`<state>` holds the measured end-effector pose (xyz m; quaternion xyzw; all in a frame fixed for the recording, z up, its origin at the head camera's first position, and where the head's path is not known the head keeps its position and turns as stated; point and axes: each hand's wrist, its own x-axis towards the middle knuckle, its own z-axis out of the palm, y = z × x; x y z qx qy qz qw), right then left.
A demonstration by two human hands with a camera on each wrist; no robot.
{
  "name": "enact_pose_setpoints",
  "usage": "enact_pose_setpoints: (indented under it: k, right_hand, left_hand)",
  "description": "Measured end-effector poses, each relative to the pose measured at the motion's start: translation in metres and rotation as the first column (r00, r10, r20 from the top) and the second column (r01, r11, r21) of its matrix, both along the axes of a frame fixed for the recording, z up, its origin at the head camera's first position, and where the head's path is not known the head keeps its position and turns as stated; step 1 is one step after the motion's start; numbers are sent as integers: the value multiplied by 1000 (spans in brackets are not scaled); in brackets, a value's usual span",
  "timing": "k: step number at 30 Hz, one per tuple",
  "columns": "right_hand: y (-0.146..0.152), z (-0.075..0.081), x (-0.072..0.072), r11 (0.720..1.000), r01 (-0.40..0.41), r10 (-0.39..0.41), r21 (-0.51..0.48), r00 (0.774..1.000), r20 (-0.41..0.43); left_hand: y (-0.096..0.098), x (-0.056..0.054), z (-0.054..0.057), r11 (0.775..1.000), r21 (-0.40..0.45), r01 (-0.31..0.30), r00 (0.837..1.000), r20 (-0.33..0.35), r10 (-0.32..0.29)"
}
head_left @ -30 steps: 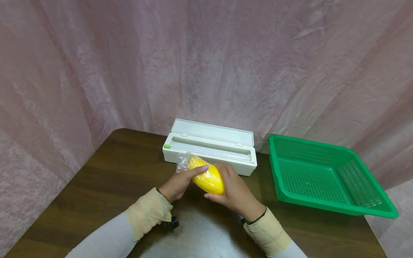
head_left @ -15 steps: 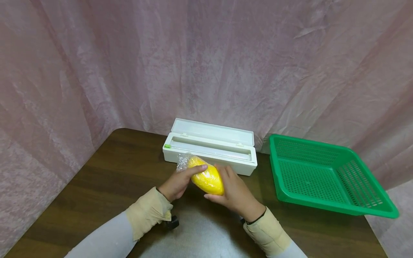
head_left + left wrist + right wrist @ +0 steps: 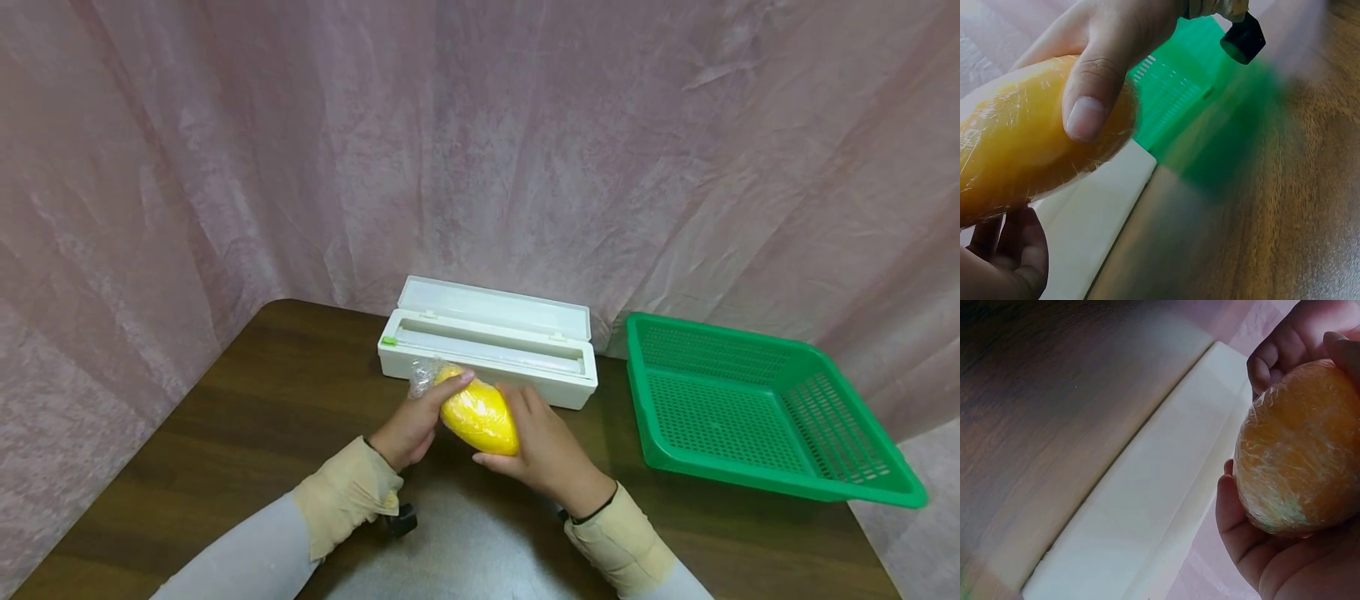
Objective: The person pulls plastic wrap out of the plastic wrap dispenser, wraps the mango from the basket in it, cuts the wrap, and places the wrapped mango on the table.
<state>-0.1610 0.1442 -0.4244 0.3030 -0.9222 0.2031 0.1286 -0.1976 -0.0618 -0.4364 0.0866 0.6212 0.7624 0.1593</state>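
Both hands hold a plump yellow mango [image 3: 480, 418] wrapped in shiny cling film, raised in front of the white cling-film dispenser [image 3: 480, 367]. My left hand [image 3: 411, 429] grips its left end, thumb lying along the top. Past that hand sticks out a loose crumpled bunch of clear film [image 3: 425, 375]. Around the right end curls my right hand [image 3: 551, 446], thumb low and fingers on the far side. In the left wrist view, the right thumb presses on the film-covered mango [image 3: 1022, 137]. Wrinkled film covers the mango [image 3: 1300, 450] in the right wrist view.
The dispenser's lid [image 3: 495, 307] stands open at the back, with a roll [image 3: 487, 346] inside and a green slider [image 3: 388, 340] at its left end. A green perforated basket [image 3: 750, 483] stands at right on the brown wooden table [image 3: 247, 417]. Pink curtain hangs behind.
The mango has turned and shifted slightly left in the hands. My left thumb has moved up and left along it. Dispenser and basket have stayed put.
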Motion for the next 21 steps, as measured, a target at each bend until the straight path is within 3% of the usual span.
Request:
enact_pose_setpoints:
  k: [9, 15, 21]
  right_hand:
    - [0, 0, 0, 1000, 2, -2, 6, 1000, 14]
    - [-1, 1, 0, 1000, -6, 5, 11, 999, 41]
    - [-1, 1, 1, 1000, -1, 0, 18, 998, 56]
  left_hand:
    - [-1, 0, -2, 999, 25, -39, 996, -74, 41]
    - [-3, -3, -1, 996, -30, -82, 989, -127, 78]
    - [-3, -4, 0, 994, -67, -87, 989, -122, 78]
